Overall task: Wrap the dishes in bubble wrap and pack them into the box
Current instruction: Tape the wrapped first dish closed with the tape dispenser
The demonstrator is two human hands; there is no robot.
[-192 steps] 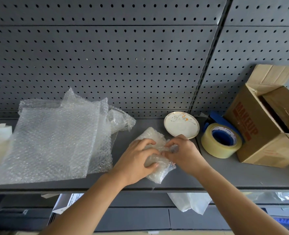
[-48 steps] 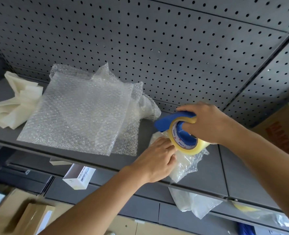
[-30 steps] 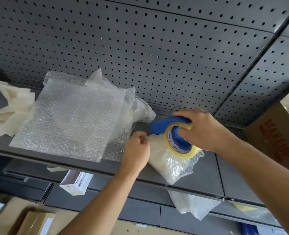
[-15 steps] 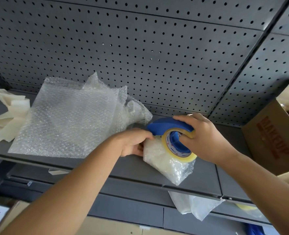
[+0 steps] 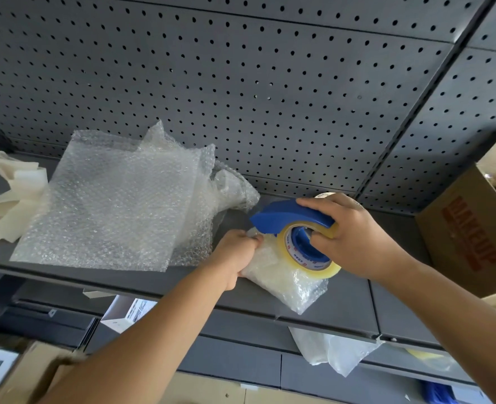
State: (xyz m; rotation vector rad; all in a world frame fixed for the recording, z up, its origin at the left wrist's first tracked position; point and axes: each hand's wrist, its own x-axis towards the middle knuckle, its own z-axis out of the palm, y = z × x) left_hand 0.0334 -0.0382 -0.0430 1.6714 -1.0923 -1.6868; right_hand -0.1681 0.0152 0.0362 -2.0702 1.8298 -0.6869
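Presently, tape roll [image 5: 285, 249] was gripped by right hand [image 5: 354, 237], wrapped dish [image 5: 281, 282] pinched by left hand [image 5: 238, 255]. Risk judged: dish, near shelf [image 5: 348, 304] edge, could be dragged off by tape pull.

A dark grey pegboard [image 5: 241, 97] fills the back, its round holes in even rows. A raised upright [image 5: 415, 103] runs down it on a slant at the right and parts two panels. Below it stands a grey metal shelf [image 5: 348, 301], flat and matte, with a thin front lip. Under it a second grey tier [image 5: 235, 360] shows, made of panels set side by side with narrow seams. A small white carton [image 5: 127, 313] sits beneath the shelf at the left. Brown cartons [image 5: 37, 371] lie in the bottom left corner. The light is soft and even, with a pale sheen across the upper pegboard.
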